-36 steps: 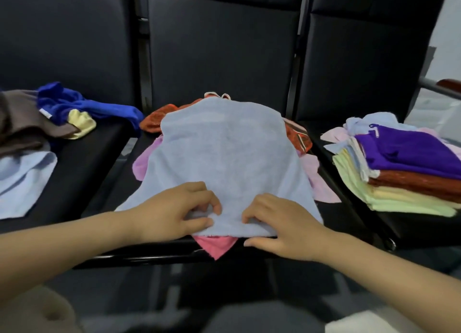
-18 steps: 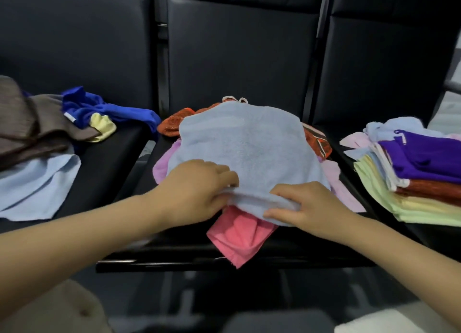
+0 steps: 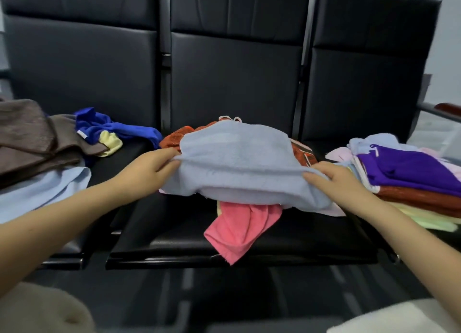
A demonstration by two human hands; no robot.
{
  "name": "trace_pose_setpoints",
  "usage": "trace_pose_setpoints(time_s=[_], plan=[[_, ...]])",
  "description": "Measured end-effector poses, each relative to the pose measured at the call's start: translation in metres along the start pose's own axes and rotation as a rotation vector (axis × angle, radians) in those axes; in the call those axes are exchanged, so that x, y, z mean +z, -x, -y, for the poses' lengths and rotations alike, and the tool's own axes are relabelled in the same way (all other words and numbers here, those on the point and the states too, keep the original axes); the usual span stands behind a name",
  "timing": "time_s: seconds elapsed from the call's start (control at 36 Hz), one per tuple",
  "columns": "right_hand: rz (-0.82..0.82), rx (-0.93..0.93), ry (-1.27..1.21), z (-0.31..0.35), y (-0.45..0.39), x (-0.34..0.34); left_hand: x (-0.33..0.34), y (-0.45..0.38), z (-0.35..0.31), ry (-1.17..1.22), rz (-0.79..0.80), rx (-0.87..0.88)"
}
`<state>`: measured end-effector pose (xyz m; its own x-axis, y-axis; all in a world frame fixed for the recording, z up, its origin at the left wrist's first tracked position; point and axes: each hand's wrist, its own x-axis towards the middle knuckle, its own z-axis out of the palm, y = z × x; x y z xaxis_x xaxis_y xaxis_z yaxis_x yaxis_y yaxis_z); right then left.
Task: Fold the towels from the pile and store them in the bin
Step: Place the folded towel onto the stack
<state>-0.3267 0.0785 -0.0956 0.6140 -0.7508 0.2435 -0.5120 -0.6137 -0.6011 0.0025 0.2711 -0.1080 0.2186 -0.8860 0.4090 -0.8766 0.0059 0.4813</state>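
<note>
A light blue towel [image 3: 237, 153] lies on top of a heap on the middle black seat [image 3: 174, 233], its near edge folded back toward the seat backs. My left hand [image 3: 147, 173] pinches that folded edge at its left end. At the right end my right hand [image 3: 334, 180] grips the same edge. Under the blue towel a pink towel [image 3: 239, 228] hangs toward the seat's front, and an orange towel [image 3: 174, 138] shows at the back. No bin is in view.
A stack of folded towels [image 3: 409, 183], purple on top, sits on the right seat. Loose brown [image 3: 30, 138], royal blue [image 3: 112, 128], yellow and pale blue [image 3: 42, 190] towels lie on the left seat. Black seat backs rise behind.
Both hands have slid apart along the light blue towel's near edge and carried it away from me, folding it over; the pink towel underneath is now exposed.
</note>
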Motion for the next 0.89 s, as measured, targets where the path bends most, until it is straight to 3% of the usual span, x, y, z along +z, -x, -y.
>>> trace_pose_setpoints(time_s=[0.11,0.22,0.33,0.5,0.69,0.78,0.89], plan=[[-0.004,0.118,-0.187,0.001,0.011,-0.002,0.004,0.009,-0.013,0.148,-0.072,-0.084],[0.024,0.181,-0.215,0.005,0.019,0.004,0.010,0.018,-0.019,0.166,-0.051,-0.068],[0.072,0.216,-0.181,0.001,0.027,0.011,0.014,0.030,-0.011,0.104,0.108,-0.029],[0.306,0.174,-0.065,-0.009,0.046,0.018,0.025,0.061,-0.001,-0.050,0.396,0.104],[0.485,0.128,0.018,-0.017,0.050,0.012,0.021,0.068,-0.001,0.090,0.495,0.107],[0.450,0.119,-0.031,-0.014,0.046,0.004,0.014,0.061,-0.002,0.186,0.480,0.063],[0.288,0.074,-0.128,-0.002,0.025,-0.014,-0.001,0.038,-0.005,0.245,0.318,-0.030]])
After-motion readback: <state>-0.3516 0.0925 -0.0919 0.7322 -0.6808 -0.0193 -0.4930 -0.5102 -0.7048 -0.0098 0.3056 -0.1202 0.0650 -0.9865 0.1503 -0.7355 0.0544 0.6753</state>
